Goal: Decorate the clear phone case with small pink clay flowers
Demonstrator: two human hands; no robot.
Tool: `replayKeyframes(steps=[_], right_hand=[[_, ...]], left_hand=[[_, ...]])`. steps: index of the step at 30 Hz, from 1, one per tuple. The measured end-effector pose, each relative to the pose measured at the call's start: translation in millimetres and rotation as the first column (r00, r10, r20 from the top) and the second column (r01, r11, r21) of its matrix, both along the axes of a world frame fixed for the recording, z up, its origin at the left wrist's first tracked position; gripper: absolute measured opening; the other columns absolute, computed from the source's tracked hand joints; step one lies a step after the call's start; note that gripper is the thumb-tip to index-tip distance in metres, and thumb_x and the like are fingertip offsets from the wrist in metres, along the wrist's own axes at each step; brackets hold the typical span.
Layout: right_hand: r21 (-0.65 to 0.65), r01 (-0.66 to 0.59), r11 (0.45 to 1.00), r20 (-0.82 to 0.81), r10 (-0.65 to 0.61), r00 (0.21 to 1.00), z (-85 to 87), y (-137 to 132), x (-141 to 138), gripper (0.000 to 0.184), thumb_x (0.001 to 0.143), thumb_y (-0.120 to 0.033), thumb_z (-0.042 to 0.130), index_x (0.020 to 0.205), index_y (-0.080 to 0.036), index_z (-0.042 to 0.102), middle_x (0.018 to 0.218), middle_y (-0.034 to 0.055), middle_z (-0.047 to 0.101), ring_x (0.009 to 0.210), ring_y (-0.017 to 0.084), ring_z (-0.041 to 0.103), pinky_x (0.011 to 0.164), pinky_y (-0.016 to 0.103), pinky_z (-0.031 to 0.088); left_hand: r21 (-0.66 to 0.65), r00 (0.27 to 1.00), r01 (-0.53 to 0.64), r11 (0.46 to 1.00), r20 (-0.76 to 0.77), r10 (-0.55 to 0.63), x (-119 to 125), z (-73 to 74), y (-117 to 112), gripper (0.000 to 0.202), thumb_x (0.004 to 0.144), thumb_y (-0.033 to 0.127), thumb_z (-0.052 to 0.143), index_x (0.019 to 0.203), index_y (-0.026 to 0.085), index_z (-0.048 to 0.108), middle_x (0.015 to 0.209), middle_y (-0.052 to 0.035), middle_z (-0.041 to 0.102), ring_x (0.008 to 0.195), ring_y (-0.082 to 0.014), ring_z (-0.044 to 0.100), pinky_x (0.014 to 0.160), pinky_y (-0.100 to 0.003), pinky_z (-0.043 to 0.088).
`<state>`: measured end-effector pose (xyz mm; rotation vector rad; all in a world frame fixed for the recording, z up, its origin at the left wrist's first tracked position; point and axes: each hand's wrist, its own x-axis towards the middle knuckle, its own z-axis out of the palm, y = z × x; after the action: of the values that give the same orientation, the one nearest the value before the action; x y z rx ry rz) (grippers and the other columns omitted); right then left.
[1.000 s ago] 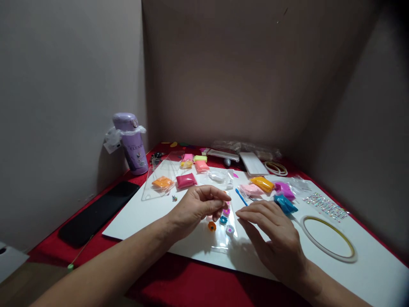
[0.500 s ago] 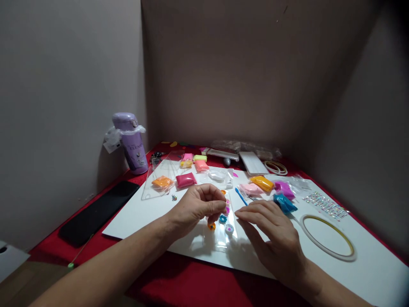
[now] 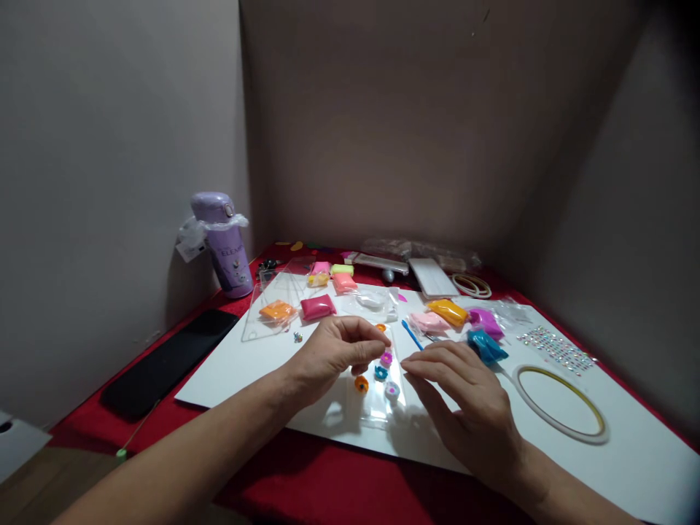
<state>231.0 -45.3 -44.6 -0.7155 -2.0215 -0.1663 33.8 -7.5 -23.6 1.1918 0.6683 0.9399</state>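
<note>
Over a clear plastic sheet [image 3: 377,414], my left hand [image 3: 347,350] has its thumb and index finger close together in a pinch. Anything between those tips is too small to make out. Facing it from the right, my right hand [image 3: 467,397] brings its thumb and fingers together at the tips, and whatever they may hold is hidden. Small clay flowers lie on the sheet: an orange one [image 3: 362,384], a blue one [image 3: 381,372], a magenta one [image 3: 386,359] and a white one with a pink centre [image 3: 392,391]. Part of another orange piece [image 3: 380,328] shows behind my left fingers.
A white board [image 3: 240,372] lies on red cloth. Around it are a blue tool [image 3: 412,334], teal clay packet [image 3: 486,346], crimson clay packet [image 3: 318,308], orange clay packet [image 3: 278,312], rhinestone sheet [image 3: 555,348], tape roll [image 3: 590,435], black phone [image 3: 169,364] and purple bottle [image 3: 227,251].
My left index finger has stretched a little further right, and its lower fingers have lifted off the view of the orange flower. My right hand has barely moved.
</note>
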Motion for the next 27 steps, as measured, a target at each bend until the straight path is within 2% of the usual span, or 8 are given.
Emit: replayKeyframes(steps=[3, 7, 13, 18, 21, 27], right_hand=[[0.004, 0.005, 1.000, 0.000, -0.005, 1.000, 0.3, -0.3, -0.3, 0.018, 0.083, -0.005, 0.060, 0.093, -0.018, 0.065, 0.080, 0.0053, 0.069, 0.075, 0.020, 0.062, 0.066, 0.036, 0.048], [0.001, 0.001, 1.000, -0.004, -0.001, 1.000, -0.2, 0.5, -0.7, 0.019, 0.082, -0.005, 0.059, 0.094, -0.018, 0.066, 0.080, 0.0054, 0.069, 0.075, 0.021, 0.063, 0.066, 0.036, 0.048], [-0.013, -0.020, 1.000, -0.009, 0.020, 1.000, -1.7, 1.5, 0.2, 0.021, 0.081, -0.002, 0.061, 0.095, -0.017, 0.065, 0.081, 0.0068, 0.069, 0.075, 0.021, 0.061, 0.066, 0.037, 0.049], [-0.024, -0.028, 0.999, -0.015, 0.027, 1.000, -1.1, 1.1, -0.1, 0.019, 0.082, -0.003, 0.059, 0.093, -0.017, 0.065, 0.080, 0.0063, 0.069, 0.074, 0.020, 0.062, 0.065, 0.036, 0.050], [-0.017, -0.022, 1.000, -0.017, 0.022, 1.000, -0.5, 1.2, -1.0, 0.018, 0.083, -0.005, 0.059, 0.092, -0.018, 0.066, 0.078, 0.0056, 0.069, 0.073, 0.020, 0.063, 0.065, 0.035, 0.050], [-0.026, -0.041, 0.999, -0.022, 0.041, 0.999, -1.6, 1.1, -0.7, 0.021, 0.083, -0.004, 0.059, 0.095, -0.019, 0.065, 0.080, 0.0059, 0.068, 0.075, 0.020, 0.062, 0.065, 0.036, 0.051]], left_hand=[[0.012, 1.000, -0.012, 1.000, -0.004, 0.012, 0.5, 0.9, -0.4, 0.023, 0.060, 0.024, 0.084, 0.075, 0.013, 0.070, 0.060, 0.0017, 0.058, 0.052, -0.0068, 0.047, 0.053, -0.022, 0.036], [0.029, 0.999, -0.028, 0.999, -0.036, 0.029, 0.6, 1.5, -1.2, 0.023, 0.061, 0.026, 0.083, 0.074, 0.012, 0.070, 0.058, 0.0016, 0.058, 0.050, -0.0065, 0.045, 0.051, -0.022, 0.034], [0.006, 1.000, 0.002, 1.000, -0.010, -0.002, 0.5, 0.2, -0.7, 0.040, 0.067, 0.044, 0.080, 0.063, 0.013, 0.056, 0.055, 0.0030, 0.053, 0.043, -0.0033, 0.037, 0.043, -0.019, 0.023], [-0.009, 0.999, 0.034, 0.999, -0.016, -0.035, -0.4, -0.9, 0.4, 0.046, 0.076, 0.056, 0.068, 0.076, 0.010, 0.066, 0.058, 0.0002, 0.055, 0.042, -0.0042, 0.041, 0.041, -0.019, 0.022], [-0.015, 0.999, 0.037, 0.999, -0.016, -0.037, -1.2, -0.1, 0.0, 0.042, 0.075, 0.052, 0.071, 0.081, 0.010, 0.068, 0.061, -0.0004, 0.057, 0.044, -0.0047, 0.043, 0.042, -0.019, 0.025], [0.003, 0.999, 0.046, 0.999, 0.025, -0.046, -1.8, 0.1, -1.4, 0.026, 0.073, 0.032, 0.077, 0.088, 0.011, 0.071, 0.065, -0.0009, 0.059, 0.051, -0.0063, 0.049, 0.050, -0.020, 0.037]])
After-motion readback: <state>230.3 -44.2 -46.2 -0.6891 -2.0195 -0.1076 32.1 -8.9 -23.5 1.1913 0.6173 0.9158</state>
